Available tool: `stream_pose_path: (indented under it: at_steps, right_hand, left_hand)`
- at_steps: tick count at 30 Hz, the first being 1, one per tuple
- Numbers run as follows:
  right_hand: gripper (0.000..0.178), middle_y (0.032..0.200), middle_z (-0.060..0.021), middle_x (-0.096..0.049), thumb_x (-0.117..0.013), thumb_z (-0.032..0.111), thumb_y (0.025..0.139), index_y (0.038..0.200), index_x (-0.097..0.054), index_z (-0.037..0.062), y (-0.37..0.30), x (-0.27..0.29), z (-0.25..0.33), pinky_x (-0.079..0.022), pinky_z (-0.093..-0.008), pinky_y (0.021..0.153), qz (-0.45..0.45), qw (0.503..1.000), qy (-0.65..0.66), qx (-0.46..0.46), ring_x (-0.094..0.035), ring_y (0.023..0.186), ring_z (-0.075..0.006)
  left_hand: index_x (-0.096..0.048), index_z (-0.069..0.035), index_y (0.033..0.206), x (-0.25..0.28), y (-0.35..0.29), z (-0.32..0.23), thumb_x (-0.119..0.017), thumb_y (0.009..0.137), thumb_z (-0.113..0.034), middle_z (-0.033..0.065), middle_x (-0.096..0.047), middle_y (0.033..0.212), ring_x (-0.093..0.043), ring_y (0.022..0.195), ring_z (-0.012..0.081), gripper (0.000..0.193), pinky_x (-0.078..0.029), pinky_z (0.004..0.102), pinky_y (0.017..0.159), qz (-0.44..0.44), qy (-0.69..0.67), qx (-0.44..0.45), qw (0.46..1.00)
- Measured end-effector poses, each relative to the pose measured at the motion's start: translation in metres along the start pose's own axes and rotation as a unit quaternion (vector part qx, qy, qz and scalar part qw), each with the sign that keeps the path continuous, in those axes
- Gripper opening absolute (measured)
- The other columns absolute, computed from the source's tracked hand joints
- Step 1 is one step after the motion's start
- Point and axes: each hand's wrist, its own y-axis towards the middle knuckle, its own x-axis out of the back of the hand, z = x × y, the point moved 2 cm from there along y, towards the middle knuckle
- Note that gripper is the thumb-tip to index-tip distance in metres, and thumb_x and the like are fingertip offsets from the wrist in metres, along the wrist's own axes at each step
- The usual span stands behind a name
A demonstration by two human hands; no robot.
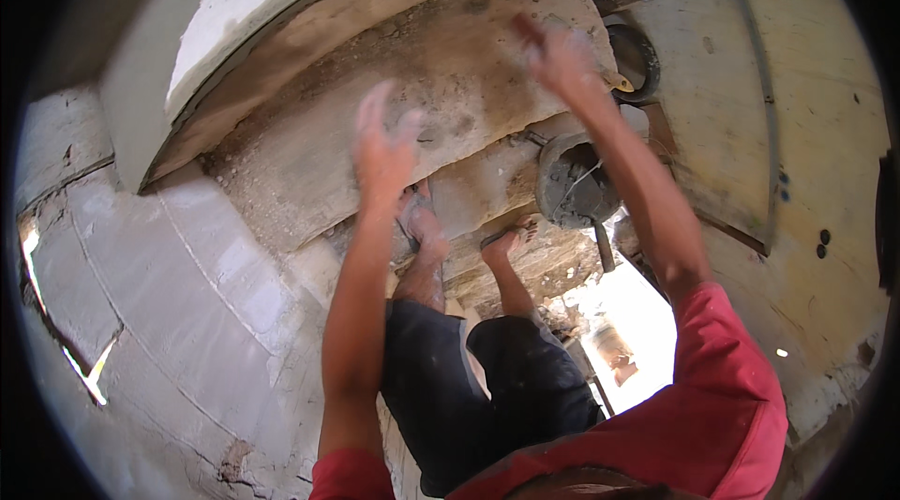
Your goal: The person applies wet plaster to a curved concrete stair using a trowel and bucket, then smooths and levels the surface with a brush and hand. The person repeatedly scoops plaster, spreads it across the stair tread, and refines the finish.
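My left hand (pixel 386 149) is raised over a dusty concrete step (pixel 328 149), its fingers spread and nothing in them. Further right and higher in the view is my right hand (pixel 565 59), smeared by motion. A dark reddish-brown shape (pixel 529 29) shows at its fingertips; whether it is a held thing or a shadowed finger, I cannot tell. Below my right forearm stands a round container (pixel 567 189) with wet-looking grey mortar inside, partly hidden by the arm. A stick-like handle (pixel 603 247) juts from its near side.
Beyond the right wrist sits a dark round bucket (pixel 642 55). A grey plastered wall (pixel 187 256) is on the left, a yellowish board wall (pixel 750 116) on the right. My feet (pixel 427 223) rest on lower steps. Bright light enters through an opening (pixel 633 322) at lower right.
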Motion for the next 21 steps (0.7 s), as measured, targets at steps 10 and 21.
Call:
stream_pose_path:
  at_steps: [10,21]
  right_hand:
    - [0.024,0.1,-0.0193,-0.072,-0.064,0.016,0.088,0.101,-0.075,0.0006,0.051,-0.085,0.035,-0.059,-0.0504,0.08,-0.065,0.949,-0.224,0.214,-0.07,0.102,-0.0378]
    - [0.025,0.099,-0.0243,-0.073,-0.059,0.018,0.092,0.102,-0.075,0.0014,0.022,-0.11,0.136,-0.059,-0.0498,0.082,0.014,0.98,-0.112,0.161,-0.073,0.095,-0.0403]
  left_hand:
    - [-0.034,-0.005,0.162,0.022,-0.059,0.132,-0.05,0.108,-0.042,0.0178,-0.029,0.17,-0.024,0.158,0.0359,0.067,-0.011,0.0624,0.127,-0.148,0.332,0.118,0.924]
    - [-0.032,-0.007,0.163,0.02,-0.035,0.126,-0.045,0.109,-0.034,0.0123,-0.027,0.173,-0.02,0.161,0.0311,0.062,-0.007,0.0592,0.129,-0.184,0.308,0.207,0.91]
